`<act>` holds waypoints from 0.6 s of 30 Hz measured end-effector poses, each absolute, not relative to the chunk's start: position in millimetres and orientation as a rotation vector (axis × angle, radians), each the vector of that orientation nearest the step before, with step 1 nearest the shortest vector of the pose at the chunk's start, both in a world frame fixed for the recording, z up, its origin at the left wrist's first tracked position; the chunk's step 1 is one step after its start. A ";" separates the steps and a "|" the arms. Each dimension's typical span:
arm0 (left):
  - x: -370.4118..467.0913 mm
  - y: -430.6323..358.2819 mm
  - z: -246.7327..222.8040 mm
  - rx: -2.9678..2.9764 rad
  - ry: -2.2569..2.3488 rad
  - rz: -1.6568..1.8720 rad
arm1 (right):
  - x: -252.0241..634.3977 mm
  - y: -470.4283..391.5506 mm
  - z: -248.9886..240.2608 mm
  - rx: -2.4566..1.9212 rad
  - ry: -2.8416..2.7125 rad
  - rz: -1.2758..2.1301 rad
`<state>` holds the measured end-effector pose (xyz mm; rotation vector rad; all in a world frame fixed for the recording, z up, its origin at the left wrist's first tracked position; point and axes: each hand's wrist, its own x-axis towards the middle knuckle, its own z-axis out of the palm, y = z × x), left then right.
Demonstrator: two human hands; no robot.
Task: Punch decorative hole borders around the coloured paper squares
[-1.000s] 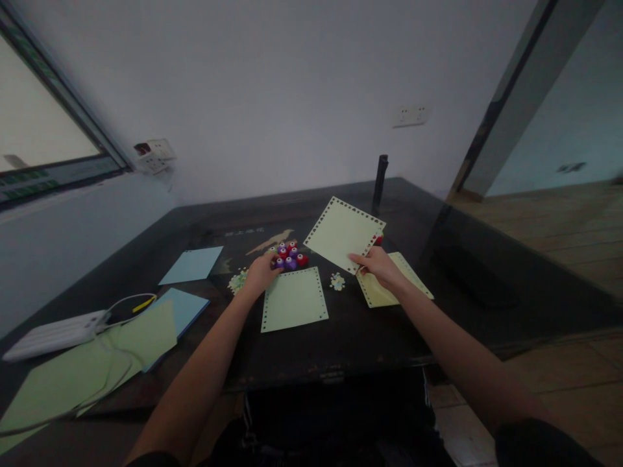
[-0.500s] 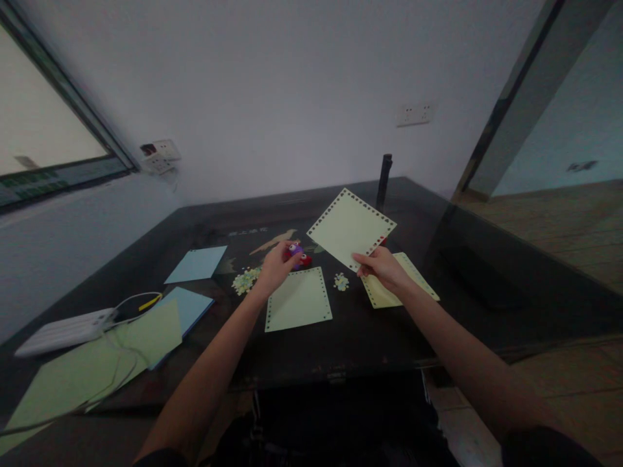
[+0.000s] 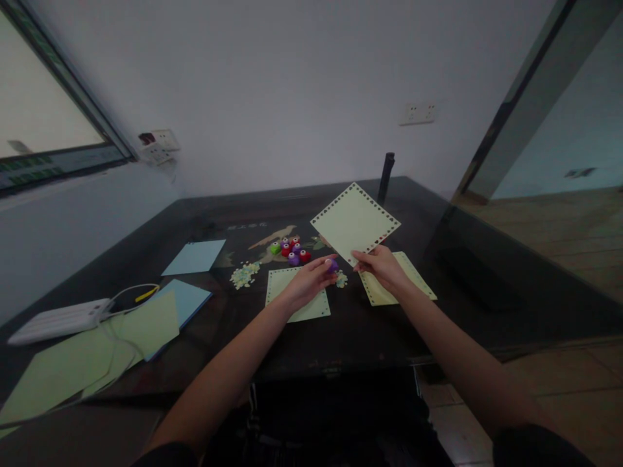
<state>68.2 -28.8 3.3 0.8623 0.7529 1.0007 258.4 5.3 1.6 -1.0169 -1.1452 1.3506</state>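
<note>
Between its fingertips my left hand [image 3: 311, 283] holds a small purple piece [image 3: 332, 265], above a pale green sheet [image 3: 311, 307] with punched edges. My right hand [image 3: 382, 266] grips the lower corner of another punched green sheet [image 3: 355, 222], raised and turned like a diamond. Under the right wrist lies a yellowish punched sheet [image 3: 411, 271]. Several red, purple and green pieces with eye-like dots [image 3: 293, 258] are grouped behind the left hand. A pile of small pale bits [image 3: 243, 275] sits left of them, and a smaller pile [image 3: 341, 279] is just right of the left fingertips.
Blue sheets [image 3: 195, 257] and larger green sheets [image 3: 97, 357] lie on the left of the dark table [image 3: 233, 350], with a white power strip [image 3: 61, 320] and cables. A black upright object [image 3: 386, 176] stands at the back; a dark flat object [image 3: 479, 275] lies right.
My left hand has moved right and toward me from the cluster, now with a purple piece in its fingers. The raised sheet has shifted slightly to the right in view.
</note>
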 end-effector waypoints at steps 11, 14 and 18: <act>68.8 -28.9 -0.6 0.788 0.665 1.094 | 250.6 -0.4 2.7 -0.991 -1.230 1.284; 68.0 -29.3 -1.1 0.810 0.702 1.094 | 247.7 -2.2 3.2 -0.983 -1.268 1.228; 67.9 -29.9 -0.3 0.846 0.764 1.103 | 245.2 -3.4 4.1 -0.971 -1.301 1.173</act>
